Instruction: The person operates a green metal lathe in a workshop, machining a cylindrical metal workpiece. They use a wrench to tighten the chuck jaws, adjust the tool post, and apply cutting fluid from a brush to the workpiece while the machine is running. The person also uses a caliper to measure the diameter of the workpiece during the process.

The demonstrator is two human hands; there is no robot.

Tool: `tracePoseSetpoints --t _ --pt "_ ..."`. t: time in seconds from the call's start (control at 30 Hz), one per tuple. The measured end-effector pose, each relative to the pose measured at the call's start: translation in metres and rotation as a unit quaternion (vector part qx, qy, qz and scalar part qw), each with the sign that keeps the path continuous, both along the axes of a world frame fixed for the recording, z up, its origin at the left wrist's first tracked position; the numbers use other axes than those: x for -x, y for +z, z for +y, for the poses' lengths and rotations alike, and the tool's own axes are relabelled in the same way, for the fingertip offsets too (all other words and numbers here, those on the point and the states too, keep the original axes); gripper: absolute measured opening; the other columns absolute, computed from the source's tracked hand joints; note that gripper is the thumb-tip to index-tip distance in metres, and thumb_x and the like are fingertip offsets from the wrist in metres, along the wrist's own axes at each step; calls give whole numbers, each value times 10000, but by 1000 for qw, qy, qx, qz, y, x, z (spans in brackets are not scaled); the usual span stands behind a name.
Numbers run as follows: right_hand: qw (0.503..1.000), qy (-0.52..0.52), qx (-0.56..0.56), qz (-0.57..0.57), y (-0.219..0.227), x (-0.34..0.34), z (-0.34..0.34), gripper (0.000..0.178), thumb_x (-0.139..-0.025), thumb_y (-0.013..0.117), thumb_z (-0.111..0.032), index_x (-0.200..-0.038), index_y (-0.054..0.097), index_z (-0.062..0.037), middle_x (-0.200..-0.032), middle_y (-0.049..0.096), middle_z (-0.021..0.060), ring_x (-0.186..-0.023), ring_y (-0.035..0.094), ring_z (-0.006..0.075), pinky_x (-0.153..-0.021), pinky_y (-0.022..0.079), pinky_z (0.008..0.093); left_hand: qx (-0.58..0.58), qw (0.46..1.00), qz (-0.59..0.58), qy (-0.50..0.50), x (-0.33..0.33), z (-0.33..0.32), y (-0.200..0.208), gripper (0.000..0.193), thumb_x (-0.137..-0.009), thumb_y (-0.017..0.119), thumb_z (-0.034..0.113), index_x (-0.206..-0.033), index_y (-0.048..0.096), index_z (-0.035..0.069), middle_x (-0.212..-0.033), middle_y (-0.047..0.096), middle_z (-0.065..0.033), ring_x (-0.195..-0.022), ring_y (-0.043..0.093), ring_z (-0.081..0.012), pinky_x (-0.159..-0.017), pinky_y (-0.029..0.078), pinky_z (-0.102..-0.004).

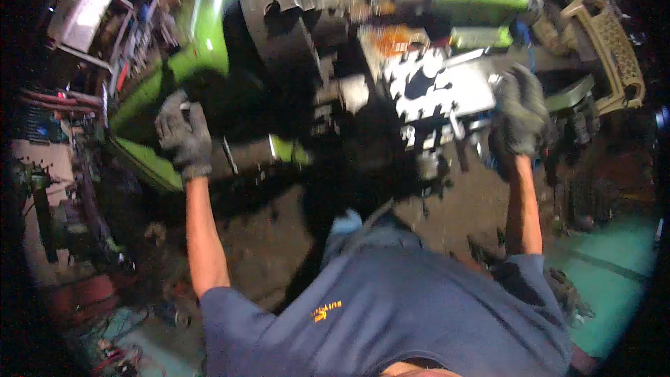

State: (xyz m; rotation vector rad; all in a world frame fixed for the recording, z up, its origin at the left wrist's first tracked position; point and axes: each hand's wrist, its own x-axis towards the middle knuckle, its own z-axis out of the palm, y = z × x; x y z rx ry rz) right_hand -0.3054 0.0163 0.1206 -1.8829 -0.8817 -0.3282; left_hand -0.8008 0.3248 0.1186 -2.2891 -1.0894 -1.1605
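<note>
Both my hands wear grey work gloves and are held wide apart over a green machine that looks like a lathe. My left hand (184,136) is at the front edge of its green housing (209,45), with the fingers bent; a small pale spot shows at the fingertips, too unclear to name. On the other side, my right hand (523,108) is beside the right end of a bright metal plate (478,87). Motion smears its fingers, and whatever lies under them is hidden. A dark, round chuck-like part (283,38) stands between the hands.
Small dark and metal pieces lie around the bright plate, near an orange item (401,40). A beige patterned frame (614,52) stands far right. At far left is a metal rack (87,17). Green floor (607,272) shows at lower right.
</note>
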Motion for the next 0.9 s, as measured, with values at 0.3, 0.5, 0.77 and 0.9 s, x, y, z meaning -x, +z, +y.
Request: tracePoseSetpoints --t 0.3,0.5,0.77,0.9 --pt "899 48 144 410 -94 104 -175 180 -984 632 -107 -1113 707 -8 -1006 701 68 -891 640 143 -806 532 300 534 828 -125 122 131 -250 -189 272 -937 663 212 -1117 675 9 -1126 686 -152 -1069 630 -288 -987 490 -421" --pt "845 394 117 341 -46 188 -9 280 -952 622 -177 -1165 696 -11 -1139 718 109 -1076 663 205 -963 502 341 545 678 -442 -222 -73 -223 -125 331 -1039 567 273 -1239 573 9 -1206 595 -83 -1119 577 -207 -1021 472 -371" --pt "703 620 36 347 -31 276 57 657 -925 711 -256 -1495 454 -56 -1501 494 195 -1399 474 269 -1141 379 378 502 618 -604 -29 -92 -154 -63 311 -983 651 342 -1013 677 34 -883 626 -28 -798 593 -142 -705 495 -312" --pt "590 673 167 413 -29 264 24 670 -952 620 -520 -1442 529 -73 -1600 390 109 -1401 463 244 -1140 370 402 460 682 -564 -69 -41 -140 -100 272 -963 682 291 -986 716 22 -817 641 -21 -696 591 -133 -610 484 -292"
